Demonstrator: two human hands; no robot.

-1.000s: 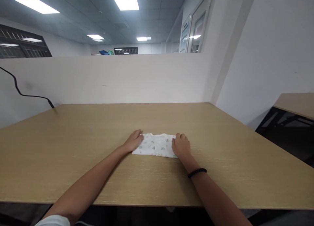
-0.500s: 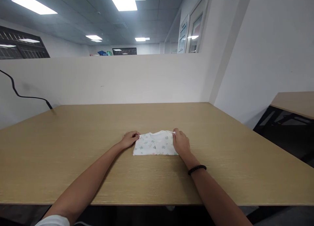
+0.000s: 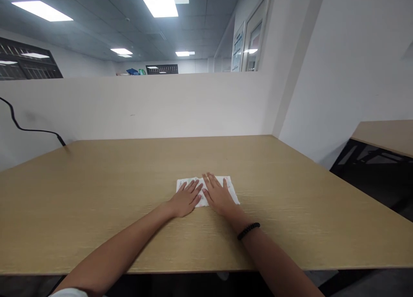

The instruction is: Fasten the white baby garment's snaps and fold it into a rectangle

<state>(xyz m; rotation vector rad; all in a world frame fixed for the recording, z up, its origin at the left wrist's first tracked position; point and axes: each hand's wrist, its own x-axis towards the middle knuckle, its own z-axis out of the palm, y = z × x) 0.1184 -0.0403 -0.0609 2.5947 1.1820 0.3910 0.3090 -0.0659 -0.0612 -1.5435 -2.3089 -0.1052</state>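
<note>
A small white folded garment (image 3: 232,194) with a faint print lies flat on the wooden table (image 3: 129,172). My left hand (image 3: 186,198) rests palm down on its left half, fingers spread. Over the middle and right of the cloth, my right hand (image 3: 218,194) is also laid flat with its fingers apart. Neither hand grips anything. Much of the garment is hidden under both hands. Around my right wrist is a black beaded bracelet (image 3: 248,231).
A low white partition (image 3: 171,108) runs along the table's far edge. At the left, a black cable (image 3: 35,130) hangs down to the tabletop. Another table (image 3: 387,131) with dark legs stands at the right, beyond a white wall (image 3: 351,65).
Both hands have let go of the garment's upper corners and moved inward, now lying flat on it. The cloth's upper edge looks straighter, and its neckline no longer shows.
</note>
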